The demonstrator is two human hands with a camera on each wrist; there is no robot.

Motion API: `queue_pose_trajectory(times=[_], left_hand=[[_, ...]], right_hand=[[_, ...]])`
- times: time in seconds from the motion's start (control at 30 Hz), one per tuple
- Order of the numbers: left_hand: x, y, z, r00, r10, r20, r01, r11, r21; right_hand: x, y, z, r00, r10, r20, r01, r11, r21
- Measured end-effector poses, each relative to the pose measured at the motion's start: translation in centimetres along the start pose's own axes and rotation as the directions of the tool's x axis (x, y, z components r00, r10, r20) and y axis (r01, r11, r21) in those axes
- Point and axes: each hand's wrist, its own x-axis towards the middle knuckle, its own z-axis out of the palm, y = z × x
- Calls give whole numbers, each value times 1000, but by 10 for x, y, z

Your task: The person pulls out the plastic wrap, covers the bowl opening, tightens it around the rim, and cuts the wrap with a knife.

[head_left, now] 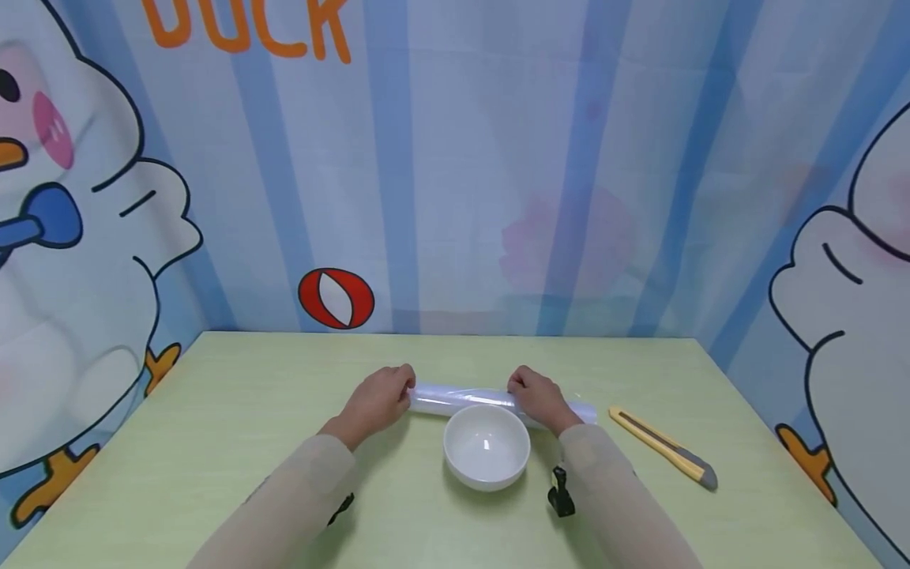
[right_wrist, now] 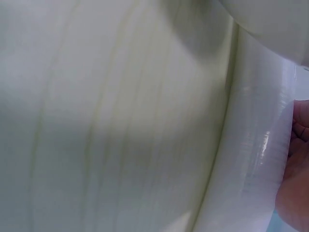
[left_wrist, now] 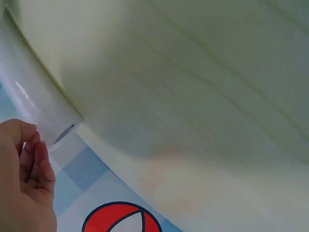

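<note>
A roll of clear cling film lies crosswise on the table behind a white bowl. At its left end my left hand pinches the film between thumb and curled fingers. In the left wrist view this hand is right beside the open core end of the roll. Farther right, my right hand has its fingers curled on the film over the roll. The right wrist view shows part of that hand along the far side of the roll; its fingertips are mostly hidden.
A yellow utility knife with a grey end lies on the table to the right of the roll. The bowl stands between my forearms. Behind the table's back edge hangs a blue striped curtain with printed ducks.
</note>
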Motion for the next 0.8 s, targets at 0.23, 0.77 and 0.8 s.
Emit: queue_pose_trajectory(times=[0.23, 0.77, 0.8], left_hand=[[-4, 5, -9, 984, -169, -48, 166, 984, -61], [-13, 24, -4, 914, -405, -23, 400, 909, -121], [-13, 24, -4, 913, -407, -22, 401, 907, -130]], right_hand=[[-2, -2, 0, 1000, 1, 5, -1, 1000, 8], [-3, 0, -1, 1000, 5, 6, -6, 1000, 22], [-3, -1, -1, 1000, 5, 5, -5, 1000, 20]])
